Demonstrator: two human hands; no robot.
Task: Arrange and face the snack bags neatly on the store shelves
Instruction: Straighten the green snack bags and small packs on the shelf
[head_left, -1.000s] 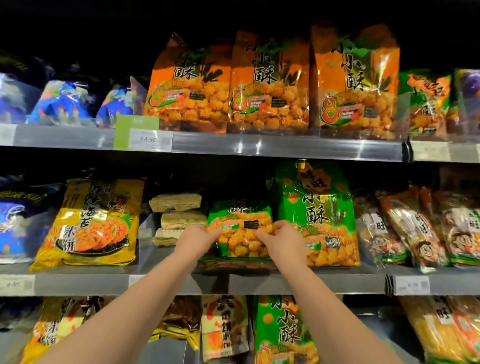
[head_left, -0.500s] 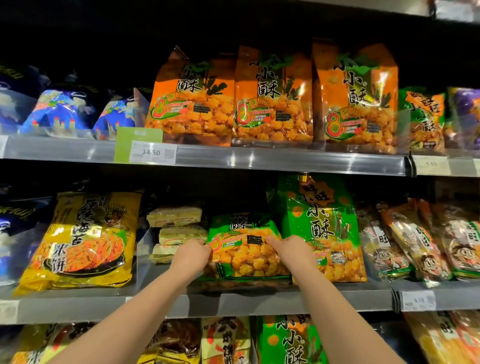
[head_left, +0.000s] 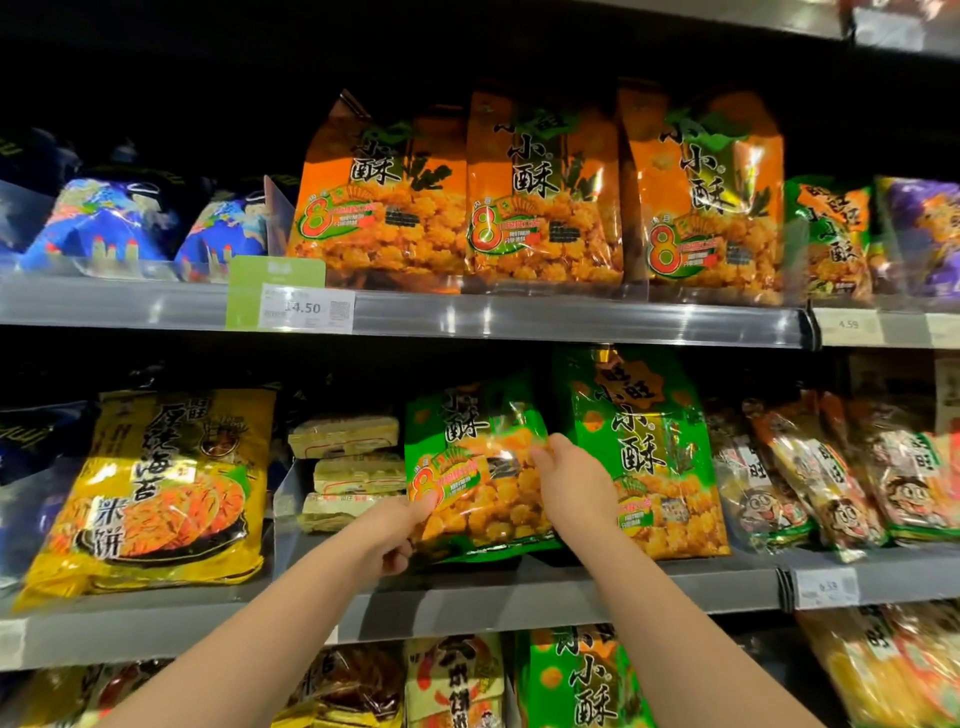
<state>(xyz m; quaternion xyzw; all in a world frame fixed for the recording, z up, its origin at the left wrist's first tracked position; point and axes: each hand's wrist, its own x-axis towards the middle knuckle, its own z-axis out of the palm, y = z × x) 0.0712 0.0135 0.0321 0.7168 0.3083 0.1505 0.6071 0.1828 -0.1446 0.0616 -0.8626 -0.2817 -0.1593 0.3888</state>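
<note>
A green snack bag (head_left: 470, 457) with orange puffs printed on it stands tilted on the middle shelf (head_left: 519, 597), face outward. My left hand (head_left: 397, 535) pinches its lower left corner. My right hand (head_left: 569, 480) grips its right edge at mid height. Just right of it a second, taller green bag (head_left: 644, 441) stands upright, touching the held bag. Three orange bags of the same brand (head_left: 540, 192) stand in a row on the shelf above.
A large yellow rice-cracker bag (head_left: 156, 493) leans at the left. Pale flat packs (head_left: 353, 467) are stacked behind a clear divider beside the held bag. Cartoon-face bags (head_left: 831, 478) fill the right. Blue bags (head_left: 119, 223) sit upper left. More bags are on the bottom shelf (head_left: 582, 680).
The held green bag has been raised from lying low and slumped to nearly upright, so more of its front shows. Both hands stayed on it, moving up with it.
</note>
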